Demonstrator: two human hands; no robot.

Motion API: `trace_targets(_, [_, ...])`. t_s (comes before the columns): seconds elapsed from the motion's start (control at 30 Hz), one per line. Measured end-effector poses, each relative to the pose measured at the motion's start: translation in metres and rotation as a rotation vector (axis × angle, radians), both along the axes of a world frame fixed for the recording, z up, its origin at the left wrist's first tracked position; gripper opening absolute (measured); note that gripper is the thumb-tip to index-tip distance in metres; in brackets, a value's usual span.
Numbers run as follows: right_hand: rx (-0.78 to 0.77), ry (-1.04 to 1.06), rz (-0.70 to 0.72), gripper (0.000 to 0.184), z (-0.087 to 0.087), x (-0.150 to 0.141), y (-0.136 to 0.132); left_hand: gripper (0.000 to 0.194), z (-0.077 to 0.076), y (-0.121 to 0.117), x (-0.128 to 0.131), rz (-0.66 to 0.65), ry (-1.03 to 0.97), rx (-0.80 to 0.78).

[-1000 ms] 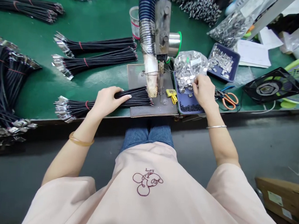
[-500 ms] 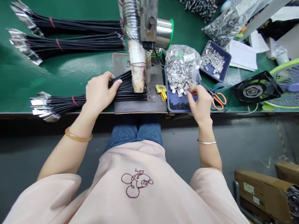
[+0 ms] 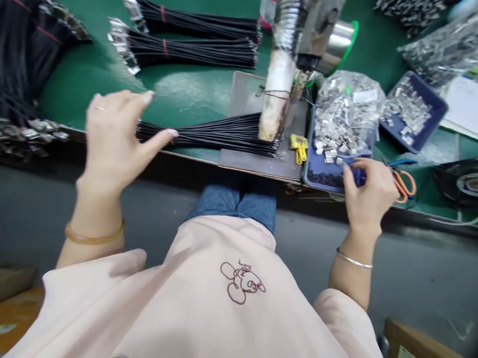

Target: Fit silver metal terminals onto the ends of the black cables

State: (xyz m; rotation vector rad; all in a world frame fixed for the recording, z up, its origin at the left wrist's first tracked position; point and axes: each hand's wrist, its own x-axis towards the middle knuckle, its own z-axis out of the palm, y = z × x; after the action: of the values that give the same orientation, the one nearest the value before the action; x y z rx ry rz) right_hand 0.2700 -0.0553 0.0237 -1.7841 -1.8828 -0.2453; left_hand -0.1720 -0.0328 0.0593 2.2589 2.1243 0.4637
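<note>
My left hand (image 3: 116, 133) is open, thumb and fingers spread, over the left end of a bundle of black cables (image 3: 217, 132). It hides that end of the bundle. The other cable ends lie on a grey board (image 3: 260, 164), below a wrapped nozzle (image 3: 273, 94). My right hand (image 3: 370, 190) is at the front right of a blue tray (image 3: 327, 185), thumb and index finger pinched together; what is between them is too small to make out. Beside the fingertips, small metal connector shells (image 3: 334, 147) spill from a clear plastic bag (image 3: 345, 99) in the tray.
Two tied cable bundles (image 3: 198, 49) lie at the back, with a larger pile (image 3: 15, 52) at far left. A yellow clip (image 3: 299, 146), orange-handled scissors (image 3: 404, 186), a second blue tray (image 3: 439, 113) and a black fan (image 3: 471, 180) are nearby. A solder spool (image 3: 338, 44) stands behind.
The view has swung left. My left hand has let go of the cable bundle's middle and moved left to its end, fingers spread. My right hand stays by the tray, slightly nearer its front.
</note>
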Motion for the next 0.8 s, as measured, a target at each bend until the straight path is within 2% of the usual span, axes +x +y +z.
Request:
trace_targets(0.07, [0.173, 0.043, 0.102, 0.014, 0.002, -0.019, -0.013, 0.061, 0.016, -0.004, -0.023, 0.087, -0.021, 0.038])
trace_targets(0.1, [0.254, 0.085, 0.194, 0.015, 0.002, -0.035, -0.021, 0.06, 0.021, -0.003, -0.03, 0.088, -0.031, 0.03])
trace_targets(0.17, [0.154, 0.16, 0.46, 0.025, 0.002, -0.079, -0.033, 0.061, 0.022, 0.005, -0.034, -0.023, -0.016, -0.04])
trace_targets(0.23, [0.026, 0.193, 0.741, 0.034, -0.002, -0.133, -0.034, 0.064, 0.013, 0.019, -0.028, -0.229, 0.066, -0.141])
trace_targets(0.27, [-0.033, 0.18, 0.816, 0.04, -0.005, -0.161, -0.029, 0.066, 0.005, 0.027, -0.022, -0.333, 0.116, -0.215])
trace_targets(0.33, [-0.175, 0.165, 0.814, 0.052, -0.013, -0.211, -0.008, 0.063, -0.011, 0.041, -0.011, -0.459, 0.189, -0.316])
trace_targets(0.4, [-0.264, 0.167, 0.709, 0.056, -0.023, -0.248, 0.023, 0.052, -0.023, 0.053, -0.003, -0.475, 0.232, -0.352])
trace_targets(0.47, [-0.313, 0.146, 0.63, 0.051, -0.033, -0.268, 0.051, 0.042, -0.03, 0.06, -0.002, -0.473, 0.289, -0.374])
trace_targets(0.57, [-0.367, 0.111, 0.612, 0.046, -0.042, -0.275, 0.073, 0.04, -0.035, 0.068, -0.013, -0.5, 0.358, -0.382])
trace_targets(0.67, [-0.359, 0.113, 0.614, 0.043, -0.043, -0.271, 0.073, 0.039, -0.036, 0.071, -0.032, -0.503, 0.358, -0.378])
trace_targets(0.8, [-0.32, 0.144, 0.609, 0.042, -0.042, -0.27, 0.07, 0.033, -0.034, 0.071, -0.059, -0.46, 0.258, -0.346])
